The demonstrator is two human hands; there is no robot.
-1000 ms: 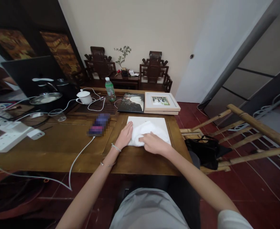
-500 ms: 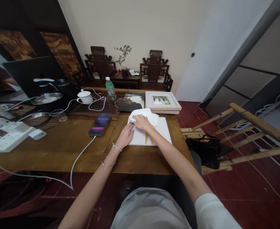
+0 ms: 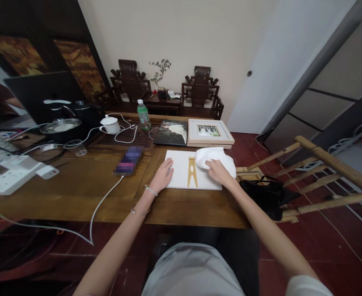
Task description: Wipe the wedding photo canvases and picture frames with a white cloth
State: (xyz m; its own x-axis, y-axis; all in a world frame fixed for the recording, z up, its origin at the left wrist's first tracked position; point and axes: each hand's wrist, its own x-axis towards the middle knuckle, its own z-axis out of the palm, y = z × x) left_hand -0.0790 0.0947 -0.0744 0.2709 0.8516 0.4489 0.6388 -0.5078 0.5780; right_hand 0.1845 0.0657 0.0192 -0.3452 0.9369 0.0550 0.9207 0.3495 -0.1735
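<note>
On the left, a charging phone (image 3: 128,160) lies on the wooden table (image 3: 184,209), apart from the left hand (image 3: 162,174), which rests flat on the left side of a white panel (image 3: 179,166), fingers straight and close together. The panel lies face up near the table's front edge. The white cloth (image 3: 212,154) has just swept from the panel's far left over to its right side, so the golden figure (image 3: 192,162) is now bared and, it seems, that stretch is wiped. The figure's eared head points away from the person, its parted legs nearward; its long axis runs far to near. The right hand (image 3: 219,171) clutches the cloth, fingers bent into it; the thumb's grip I cannot tell.
</note>
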